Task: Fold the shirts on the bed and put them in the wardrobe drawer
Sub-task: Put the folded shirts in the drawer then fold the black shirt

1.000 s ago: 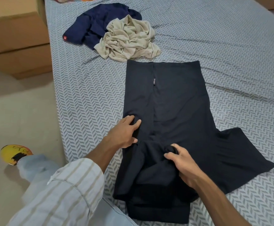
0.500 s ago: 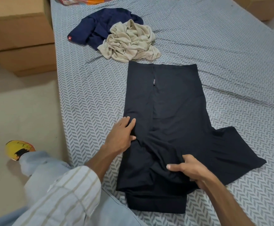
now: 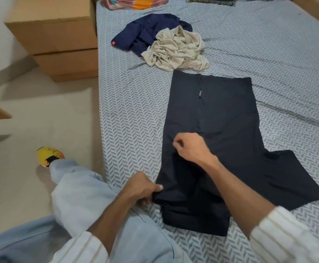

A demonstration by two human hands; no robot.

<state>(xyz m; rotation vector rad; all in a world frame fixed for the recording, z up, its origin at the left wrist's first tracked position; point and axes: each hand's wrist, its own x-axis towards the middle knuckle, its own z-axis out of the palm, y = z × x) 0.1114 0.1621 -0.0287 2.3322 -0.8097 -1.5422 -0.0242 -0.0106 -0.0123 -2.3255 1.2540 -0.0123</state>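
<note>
while the dark shirt [image 3: 221,141] lies half folded near the bed's [image 3: 268,44] near edge, the left hand [image 3: 141,188] pinches its near-left corner and the right hand [image 3: 190,147] pinches cloth at its middle. beyond its far edge touch a beige shirt [image 3: 177,50] and navy shirt [image 3: 147,32]; bare sheet spreads to its right.

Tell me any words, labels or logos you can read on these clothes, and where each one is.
None can be read.
Black shirt: small tag at the seam, print too small.
Navy shirt: round red badge, too blurred.
Beige shirt: no text visible.
</note>
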